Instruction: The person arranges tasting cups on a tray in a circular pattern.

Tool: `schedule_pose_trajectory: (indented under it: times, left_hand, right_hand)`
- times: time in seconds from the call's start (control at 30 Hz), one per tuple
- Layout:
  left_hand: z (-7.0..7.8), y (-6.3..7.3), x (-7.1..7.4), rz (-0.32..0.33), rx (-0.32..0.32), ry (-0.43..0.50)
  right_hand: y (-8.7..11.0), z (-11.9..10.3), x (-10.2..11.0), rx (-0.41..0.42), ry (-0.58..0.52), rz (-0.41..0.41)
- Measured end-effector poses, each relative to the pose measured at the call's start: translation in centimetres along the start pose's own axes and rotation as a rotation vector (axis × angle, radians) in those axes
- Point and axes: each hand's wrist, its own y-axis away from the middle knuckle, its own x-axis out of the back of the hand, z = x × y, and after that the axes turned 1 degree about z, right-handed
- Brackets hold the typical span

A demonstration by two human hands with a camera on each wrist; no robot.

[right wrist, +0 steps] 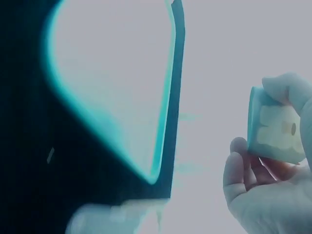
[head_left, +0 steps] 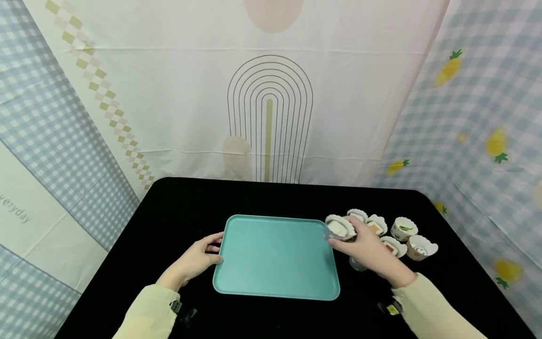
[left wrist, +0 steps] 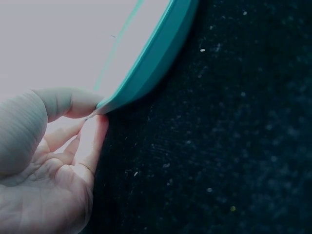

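The work looks to be at an early point: one cup, the held cup (head_left: 338, 229) with a white block in it, is in the right hand (head_left: 367, 246), and none stands on the tray (head_left: 275, 261), which lies flat on the black table (head_left: 190, 202). Left on the table at the right are at least five more: the rear cup (head_left: 357, 214), the orange cup (head_left: 376, 224) with an orange piece inside, the red cup (head_left: 394, 246) partly behind the wrist, the green cup (head_left: 404, 228) and the end cup (head_left: 420, 247); something grey (head_left: 357, 264) shows below the right hand, too hidden to name. The right hand's thumb and fingers are bent round the held cup from opposite sides, parted only by its width, as the right wrist view shows. In the head view this cup overlaps the tray's far right corner, but whether it touches the rim I cannot tell. The left hand (head_left: 192, 259) pinches the tray's left edge, thumb over the rim and fingertips below, closed together on that thin lip
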Motion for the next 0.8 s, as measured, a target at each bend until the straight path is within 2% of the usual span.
schedule_pose_trajectory:
  times: [0.07,0.13,0.23,0.43,0.6,0.8]
  left_hand:
    - [0.0,-0.1,0.0,0.003,-0.002,-0.001]
    - [0.0,-0.1,0.0,0.007,-0.003,-0.005]
    - [0.0,-0.1,-0.1,0.01,-0.002,-0.008]
    - [-0.1,0.0,-0.2,0.007,-0.021,-0.006]
    - [0.2,0.1,-0.2,-0.006,-0.021,0.004]
    - [0.3,0.3,-0.2,-0.01,-0.028,0.008]
  right_hand:
    - [-1.1,-0.3,-1.4,0.034,-0.068,-0.004]
    - [-2.1,-0.4,-2.9,0.054,-0.098,0.026]
    - [-3.4,-0.6,-4.8,0.035,-0.133,0.082]
    - [-5.8,-0.6,-7.7,0.016,-0.047,0.185]
    - [-7.1,0.0,-9.5,0.007,0.023,0.169]
    - [-7.5,0.6,-10.7,-0.02,0.067,0.1]
